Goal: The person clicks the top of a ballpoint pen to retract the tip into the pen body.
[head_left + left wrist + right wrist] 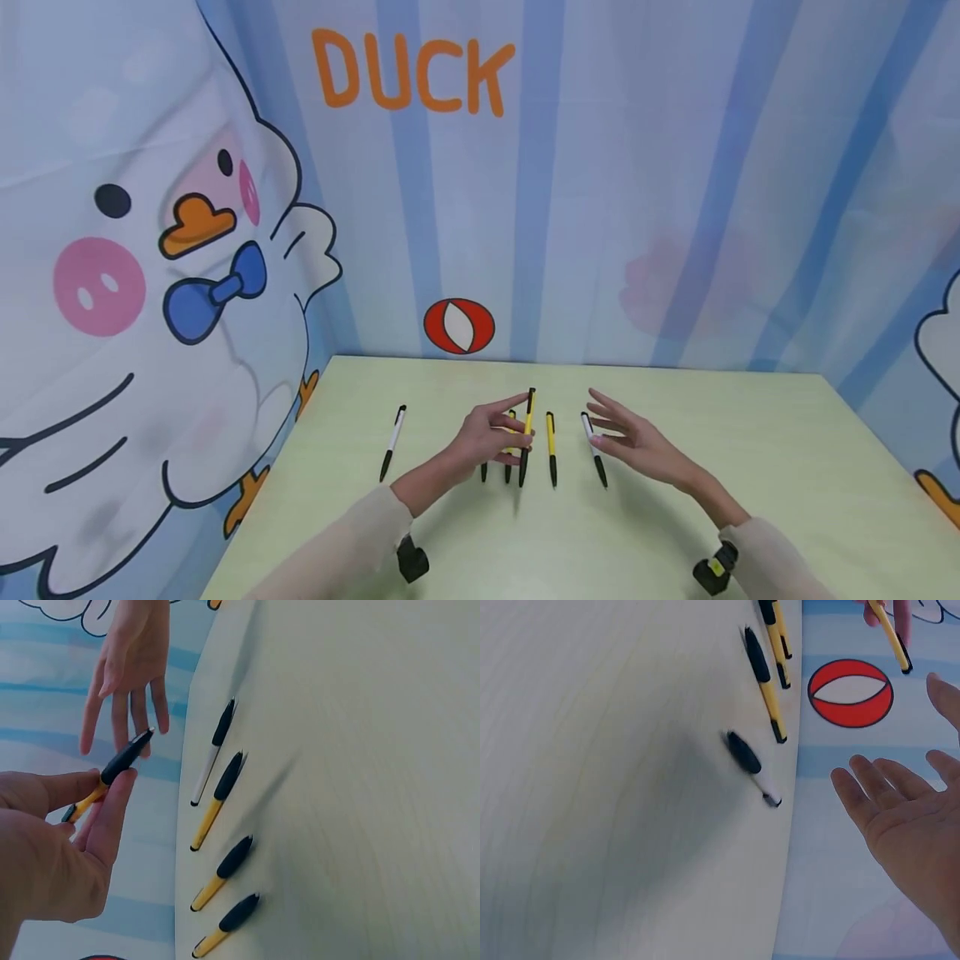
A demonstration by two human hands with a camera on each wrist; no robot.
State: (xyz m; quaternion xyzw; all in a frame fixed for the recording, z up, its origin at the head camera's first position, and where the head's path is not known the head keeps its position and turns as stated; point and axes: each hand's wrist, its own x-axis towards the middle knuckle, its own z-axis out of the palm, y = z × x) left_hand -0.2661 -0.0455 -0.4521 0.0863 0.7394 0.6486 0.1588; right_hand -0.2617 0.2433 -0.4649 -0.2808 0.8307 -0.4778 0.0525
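My left hand (476,440) pinches a yellow pen with a black grip (118,765) between thumb and fingers, raised above the table. The pen stands roughly upright in the head view, its black tip end down. My right hand (637,443), fingers spread and holding nothing, hovers over the white pen (601,472) at the right of the row. Between the hands a yellow pen (551,437) lies on the table. Two more yellow pens (223,876) (227,924) lie below my left hand, which partly hides them in the head view.
Another white pen (393,442) lies apart at the left on the pale table (330,517). A printed cloth with a duck (225,367) and a red-and-white ball (435,325) hangs behind and beside the table. Dark cameras (412,560) are strapped at both wrists.
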